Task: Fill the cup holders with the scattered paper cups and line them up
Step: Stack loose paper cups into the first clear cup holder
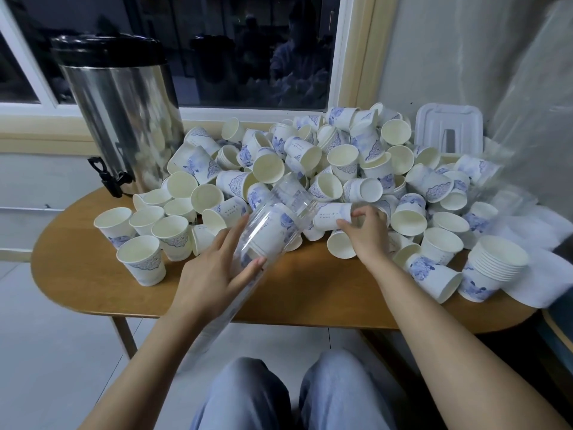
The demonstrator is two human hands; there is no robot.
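A person sits at a brown wooden worktop [77,274]. The left hand [214,271] holds a clear cup holder [279,218], with the thumb on one side and the fingers on the other. The holder is a see-through tube. It tilts up and away, and some cups sit inside it. The right hand [367,234] pinches one paper cup [331,216] that lies on its side, right by the open top of the holder. Behind both hands is a big pile of paper cups [341,162], white with blue flowers. A few cups stand up at the left [142,262]. A stack of cups [496,268] stands at the right. A shiny metal urn [121,119] stands at the back left
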